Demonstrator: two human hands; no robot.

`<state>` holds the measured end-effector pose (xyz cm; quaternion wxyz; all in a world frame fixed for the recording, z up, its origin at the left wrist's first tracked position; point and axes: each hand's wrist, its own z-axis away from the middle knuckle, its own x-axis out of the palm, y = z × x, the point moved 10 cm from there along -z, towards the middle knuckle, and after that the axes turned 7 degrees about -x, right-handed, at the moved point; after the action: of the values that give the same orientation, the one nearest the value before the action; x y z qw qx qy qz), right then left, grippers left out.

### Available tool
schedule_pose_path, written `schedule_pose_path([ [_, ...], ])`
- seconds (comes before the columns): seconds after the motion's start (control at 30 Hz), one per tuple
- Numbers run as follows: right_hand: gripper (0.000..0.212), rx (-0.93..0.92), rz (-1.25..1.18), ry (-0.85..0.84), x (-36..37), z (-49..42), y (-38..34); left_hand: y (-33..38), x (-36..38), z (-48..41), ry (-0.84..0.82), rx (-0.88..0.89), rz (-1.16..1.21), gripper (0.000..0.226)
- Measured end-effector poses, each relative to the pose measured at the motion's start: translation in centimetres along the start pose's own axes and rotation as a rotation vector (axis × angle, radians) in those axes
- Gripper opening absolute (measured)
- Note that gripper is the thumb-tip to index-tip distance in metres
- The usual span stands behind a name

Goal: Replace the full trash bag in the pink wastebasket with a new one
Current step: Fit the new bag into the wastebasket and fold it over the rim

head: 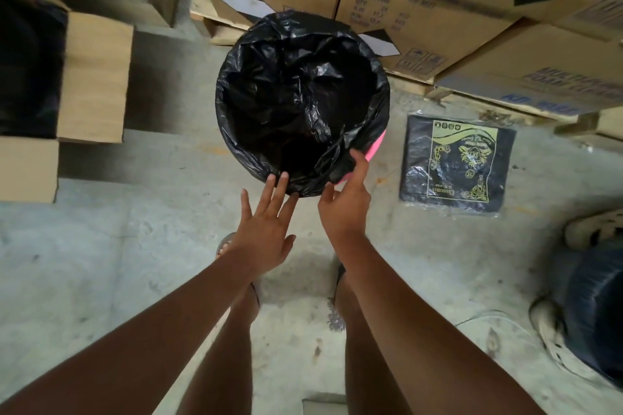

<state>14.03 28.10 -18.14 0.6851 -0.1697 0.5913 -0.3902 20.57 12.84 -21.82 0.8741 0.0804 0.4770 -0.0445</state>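
Concrete floor (135,246), storage area. The pink wastebasket (378,150) stands on it just ahead of your feet, lined with a black bag (303,94) turned over its rim. The film is probably thin, light, slippery and easily torn, so take it by the cuff at the near rim. Your left hand (266,229) is flat, fingertips touching the cuff. Your right hand (344,205) rests there with loose fingers and no visible pinch. A pack of bags (458,162) lies to the right, with cardboard boxes (387,10) behind.

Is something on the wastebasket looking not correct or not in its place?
Yes. The black bag covers the pink wastebasket nearly all round its rim, but on the near right side, just beside the right hand, a strip of rim shows bare. The bag looks unevenly seated there.
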Motion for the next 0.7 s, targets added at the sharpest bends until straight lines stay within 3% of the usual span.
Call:
schedule_pose_path([
  [0.07,0.066,-0.085,0.024,-0.008,-0.2,-0.5,-0.5,0.2,0.2,-0.4,-0.022,0.014,-0.021,0.082],
  [0.13,0.048,-0.138,0.007,0.070,-1.1,-1.2,-0.8,0.5,0.0,-0.7,-0.023,0.013,-0.046,0.083],
  [0.2,0.026,-0.082,-0.051,0.147,-1.9,-1.8,-0.3,0.9,-0.5,-1.2,-0.015,0.017,-0.069,0.083],
  [0.3,0.015,-0.038,-0.132,0.191,-2.3,-2.5,0.1,1.0,-1.8,-2.2,0.029,0.023,-0.045,0.082],
  [0.47,0.014,0.076,-0.268,0.253,-2.7,-2.6,1.6,1.9,-1.7,-3.3,0.010,0.159,-0.032,0.080],
  [0.6,0.036,0.185,-0.372,0.215,-2.7,-3.5,3.9,1.8,-1.2,-3.5,-0.025,0.176,-0.008,0.073],
  [0.7,0.032,0.230,-0.348,0.196,-2.4,-4.1,5.0,1.7,-2.5,-3.2,0.032,0.200,0.140,0.059],
])
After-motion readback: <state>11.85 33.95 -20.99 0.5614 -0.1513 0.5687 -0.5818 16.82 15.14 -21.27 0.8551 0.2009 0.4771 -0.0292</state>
